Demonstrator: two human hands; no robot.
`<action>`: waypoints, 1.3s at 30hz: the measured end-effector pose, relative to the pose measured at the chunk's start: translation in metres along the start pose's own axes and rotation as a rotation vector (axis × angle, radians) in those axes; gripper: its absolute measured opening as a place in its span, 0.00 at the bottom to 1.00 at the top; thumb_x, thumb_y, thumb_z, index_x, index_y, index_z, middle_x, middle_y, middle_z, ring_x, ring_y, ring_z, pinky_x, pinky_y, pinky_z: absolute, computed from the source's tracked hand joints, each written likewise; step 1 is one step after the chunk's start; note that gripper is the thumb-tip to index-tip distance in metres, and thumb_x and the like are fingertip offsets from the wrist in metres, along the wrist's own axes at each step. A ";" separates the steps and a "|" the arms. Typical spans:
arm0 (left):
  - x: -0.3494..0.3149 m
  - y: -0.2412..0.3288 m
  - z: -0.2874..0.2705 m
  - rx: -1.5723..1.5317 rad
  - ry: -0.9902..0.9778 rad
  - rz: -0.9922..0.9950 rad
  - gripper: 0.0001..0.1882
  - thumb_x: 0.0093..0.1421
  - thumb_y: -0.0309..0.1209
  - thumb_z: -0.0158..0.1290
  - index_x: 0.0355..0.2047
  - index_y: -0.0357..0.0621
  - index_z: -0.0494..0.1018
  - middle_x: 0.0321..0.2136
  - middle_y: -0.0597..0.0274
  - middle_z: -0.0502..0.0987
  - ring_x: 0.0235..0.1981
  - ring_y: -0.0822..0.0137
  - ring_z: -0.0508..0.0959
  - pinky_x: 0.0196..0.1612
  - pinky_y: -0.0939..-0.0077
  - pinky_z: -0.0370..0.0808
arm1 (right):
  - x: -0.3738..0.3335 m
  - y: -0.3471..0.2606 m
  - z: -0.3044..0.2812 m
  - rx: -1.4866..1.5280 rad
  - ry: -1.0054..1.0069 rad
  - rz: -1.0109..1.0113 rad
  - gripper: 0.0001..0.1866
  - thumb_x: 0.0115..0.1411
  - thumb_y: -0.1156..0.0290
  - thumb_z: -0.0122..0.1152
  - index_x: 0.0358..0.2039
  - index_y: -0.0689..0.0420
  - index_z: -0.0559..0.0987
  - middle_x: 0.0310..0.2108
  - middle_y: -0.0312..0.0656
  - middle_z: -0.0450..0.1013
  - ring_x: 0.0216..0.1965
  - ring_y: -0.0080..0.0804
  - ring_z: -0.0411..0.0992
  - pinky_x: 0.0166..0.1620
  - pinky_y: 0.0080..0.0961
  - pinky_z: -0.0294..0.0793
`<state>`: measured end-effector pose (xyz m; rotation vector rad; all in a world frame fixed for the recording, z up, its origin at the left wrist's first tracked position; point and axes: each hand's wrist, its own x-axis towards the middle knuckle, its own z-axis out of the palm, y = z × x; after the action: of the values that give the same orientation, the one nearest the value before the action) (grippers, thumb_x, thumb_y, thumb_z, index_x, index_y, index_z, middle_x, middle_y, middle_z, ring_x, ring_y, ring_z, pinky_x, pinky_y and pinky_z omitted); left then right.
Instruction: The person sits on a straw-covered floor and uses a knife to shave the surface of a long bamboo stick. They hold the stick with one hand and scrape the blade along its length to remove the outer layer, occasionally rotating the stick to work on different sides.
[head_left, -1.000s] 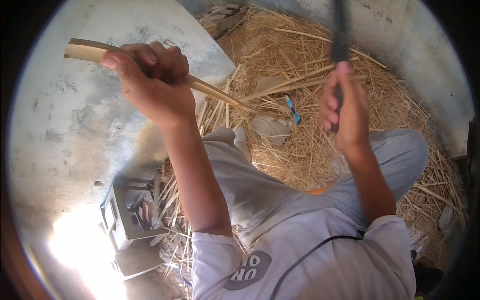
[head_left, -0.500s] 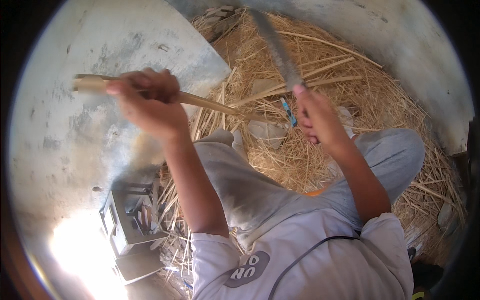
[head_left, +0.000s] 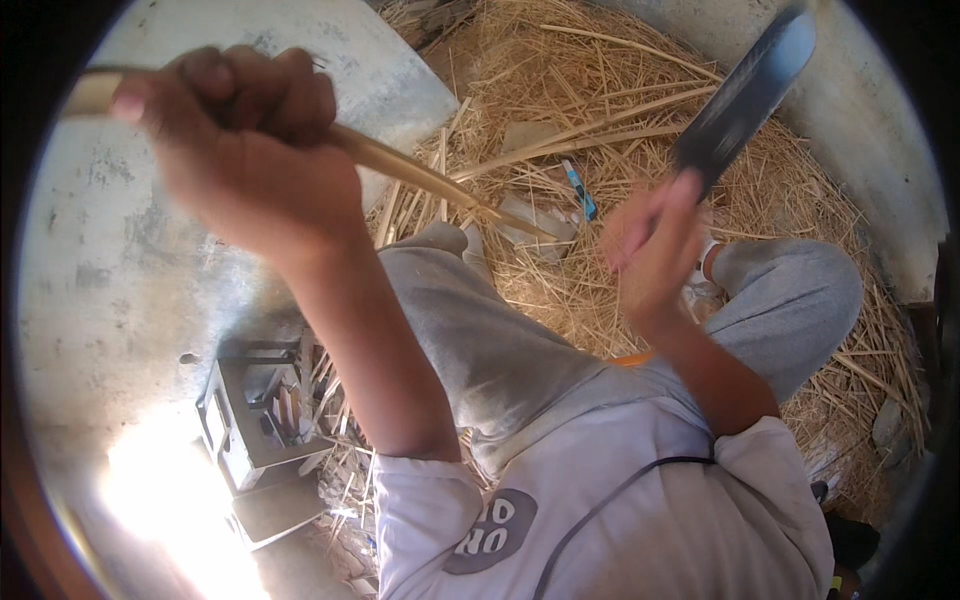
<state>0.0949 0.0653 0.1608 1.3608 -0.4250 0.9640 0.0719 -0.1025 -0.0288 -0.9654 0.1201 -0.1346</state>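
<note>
Gripping a long split stick [head_left: 400, 169] tight in my left hand [head_left: 260, 170], I hold its thin tip over the straw [head_left: 560, 75], while my right hand [head_left: 652, 255] squeezes a big knife [head_left: 748, 98]. The stick looks light, stiff and a bit springy, so its thick end seems best to hold. My shirt [head_left: 620, 500] has pale letters on a dark round patch [head_left: 490, 531].

Right hand [head_left: 658, 245] blurred (knife [head_left: 747, 97] too); wooden strip [head_left: 400, 164] cut off at left edge.

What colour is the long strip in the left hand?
The strip is mostly pale yellow-tan, seen best in the head view.
</note>
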 end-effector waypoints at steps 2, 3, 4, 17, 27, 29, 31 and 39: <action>0.002 -0.002 0.022 0.019 0.068 -0.055 0.27 0.70 0.57 0.43 0.23 0.48 0.61 0.13 0.73 0.52 0.15 0.76 0.45 0.18 0.75 0.43 | -0.035 0.050 -0.012 -0.276 -0.235 0.357 0.19 0.72 0.50 0.47 0.31 0.52 0.68 0.16 0.31 0.59 0.13 0.16 0.59 0.15 0.19 0.60; 0.009 -0.002 0.012 -0.015 -0.021 -0.069 0.28 0.69 0.58 0.44 0.24 0.47 0.61 0.14 0.72 0.53 0.15 0.76 0.46 0.19 0.75 0.44 | -0.030 0.043 -0.014 -0.441 -0.403 0.520 0.20 0.71 0.48 0.48 0.31 0.52 0.68 0.15 0.30 0.59 0.13 0.16 0.59 0.14 0.20 0.59; 0.010 -0.005 0.010 -0.025 -0.008 -0.082 0.29 0.68 0.59 0.44 0.24 0.47 0.61 0.14 0.72 0.53 0.15 0.76 0.47 0.19 0.75 0.44 | -0.027 0.036 -0.017 -0.619 -0.611 0.660 0.21 0.70 0.46 0.49 0.31 0.52 0.68 0.15 0.29 0.59 0.12 0.16 0.58 0.14 0.20 0.58; 0.020 -0.018 0.021 0.005 0.078 -0.111 0.30 0.66 0.60 0.48 0.24 0.45 0.59 0.15 0.72 0.52 0.16 0.75 0.48 0.20 0.75 0.45 | -0.031 0.068 -0.035 -0.715 -0.675 0.699 0.26 0.70 0.42 0.45 0.26 0.52 0.65 0.14 0.30 0.57 0.11 0.20 0.55 0.13 0.22 0.55; 0.032 -0.017 -0.003 0.021 0.066 -0.117 0.29 0.69 0.59 0.44 0.25 0.47 0.58 0.16 0.71 0.51 0.17 0.74 0.47 0.21 0.76 0.46 | 0.012 -0.048 0.017 -0.350 -0.698 0.347 0.27 0.72 0.43 0.43 0.26 0.53 0.66 0.15 0.28 0.59 0.14 0.14 0.58 0.17 0.19 0.58; 0.030 -0.017 -0.002 0.024 0.087 -0.107 0.29 0.69 0.59 0.44 0.24 0.47 0.58 0.16 0.71 0.51 0.17 0.74 0.47 0.21 0.76 0.46 | 0.006 -0.045 0.025 -0.501 -0.487 -0.212 0.28 0.72 0.43 0.40 0.26 0.54 0.66 0.15 0.29 0.59 0.17 0.14 0.61 0.20 0.18 0.61; 0.029 -0.016 0.001 0.037 0.094 -0.081 0.29 0.69 0.59 0.44 0.24 0.47 0.57 0.16 0.71 0.51 0.17 0.74 0.47 0.21 0.76 0.46 | 0.002 -0.024 0.013 -0.303 -0.486 -0.369 0.28 0.73 0.45 0.39 0.31 0.59 0.69 0.18 0.35 0.65 0.19 0.20 0.64 0.24 0.22 0.64; 0.038 -0.025 0.001 -0.008 0.040 -0.150 0.29 0.69 0.60 0.44 0.25 0.48 0.57 0.17 0.71 0.52 0.17 0.74 0.47 0.21 0.76 0.45 | -0.010 0.098 -0.025 -0.632 -0.591 0.492 0.32 0.71 0.41 0.40 0.26 0.58 0.70 0.16 0.40 0.64 0.20 0.31 0.65 0.28 0.32 0.67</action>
<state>0.1361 0.0789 0.1744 1.3443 -0.2915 0.8632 0.0643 -0.0654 -0.1235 -1.5332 -0.1586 0.6772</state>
